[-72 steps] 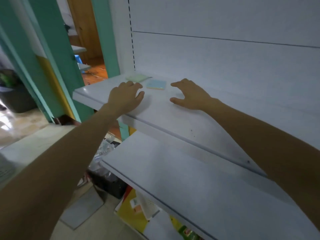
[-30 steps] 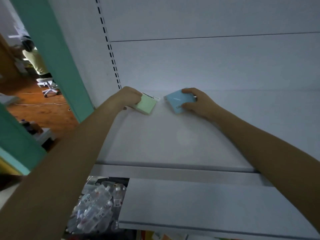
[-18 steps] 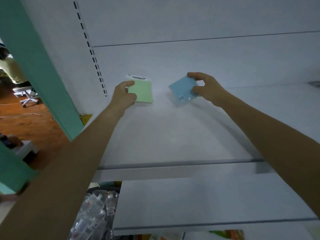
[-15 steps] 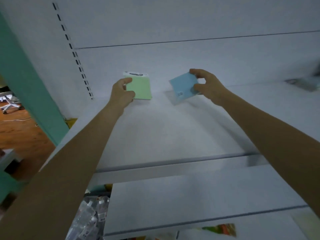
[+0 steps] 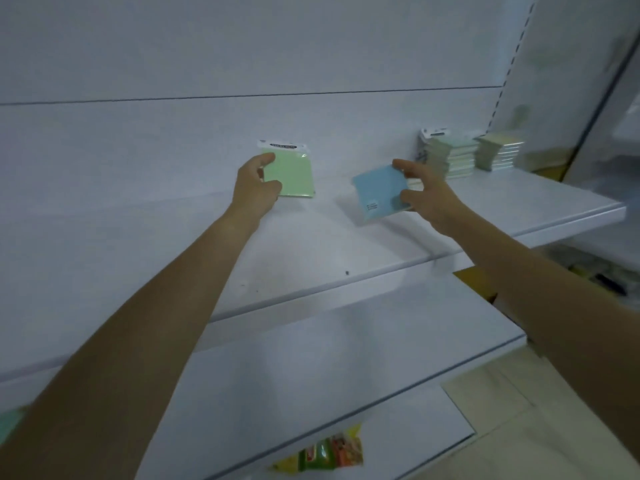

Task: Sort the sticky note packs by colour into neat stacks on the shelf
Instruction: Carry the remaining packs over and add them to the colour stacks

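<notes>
My left hand (image 5: pixel 255 187) grips a green sticky note pack (image 5: pixel 293 174) with a white header, held upright above the white upper shelf (image 5: pixel 311 251). My right hand (image 5: pixel 427 192) pinches a blue sticky note pack (image 5: pixel 379 190), tilted, lifted off the shelf. At the shelf's far right stand two neat stacks of packs: a pale green stack (image 5: pixel 446 155) and a yellowish stack (image 5: pixel 498 150) beside it.
A second white shelf (image 5: pixel 311 368) juts out below the upper one. Under it lies a colourful snack packet (image 5: pixel 325 452). A slotted upright (image 5: pixel 512 60) bounds the bay at the right, with beige floor (image 5: pixel 540 427) at lower right.
Both hands closed on the packs and lifted them off the shelf. My view has swung to the right, bringing the two stacks at the shelf's right end into sight.
</notes>
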### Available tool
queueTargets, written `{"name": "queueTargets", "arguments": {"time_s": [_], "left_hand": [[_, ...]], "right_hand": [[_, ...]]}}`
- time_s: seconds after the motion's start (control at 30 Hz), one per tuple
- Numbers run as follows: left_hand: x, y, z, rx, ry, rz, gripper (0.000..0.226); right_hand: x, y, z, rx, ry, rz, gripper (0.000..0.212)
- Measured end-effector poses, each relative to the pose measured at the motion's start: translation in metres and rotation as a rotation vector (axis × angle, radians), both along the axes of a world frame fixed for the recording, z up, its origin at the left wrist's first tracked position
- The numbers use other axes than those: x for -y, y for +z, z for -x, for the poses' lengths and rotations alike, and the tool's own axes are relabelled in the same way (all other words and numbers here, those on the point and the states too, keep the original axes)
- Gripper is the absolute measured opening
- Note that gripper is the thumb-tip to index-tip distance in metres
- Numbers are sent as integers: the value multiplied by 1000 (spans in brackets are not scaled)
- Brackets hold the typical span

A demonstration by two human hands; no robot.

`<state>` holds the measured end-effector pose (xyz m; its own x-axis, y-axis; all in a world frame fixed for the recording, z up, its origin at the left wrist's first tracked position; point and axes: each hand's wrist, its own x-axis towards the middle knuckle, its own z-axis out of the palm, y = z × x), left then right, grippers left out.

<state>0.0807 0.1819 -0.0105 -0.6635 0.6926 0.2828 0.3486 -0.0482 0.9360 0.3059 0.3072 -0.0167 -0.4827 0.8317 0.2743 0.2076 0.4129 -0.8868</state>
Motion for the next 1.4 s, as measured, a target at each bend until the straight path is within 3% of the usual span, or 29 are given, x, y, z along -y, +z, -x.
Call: {"name": "queueTargets", "arguments": {"time_s": [0.3, 0.63, 0.97, 1.1, 1.23, 1.4], "left_hand": [[-99, 2, -108, -3, -3, 71, 54], [-170, -6, -94, 47, 118, 105, 56], [-205, -6, -58, 57, 217, 73, 55], [-216, -2, -64, 42, 227, 37, 54], [-221, -1, -79, 34, 246, 21, 54], [-228, 3, -96, 40, 280, 2, 54]], "right_hand": [[-88, -4, -111, 26, -36, 12, 55], [-178, 7, -78, -115, 76, 118, 61], [-236, 9, -4, 29, 120, 39, 60], [-245, 4, 7, 313, 51, -176, 45], [-251, -6, 7, 437, 52, -307, 40], [-254, -13, 1, 426, 109, -210, 36]]}}
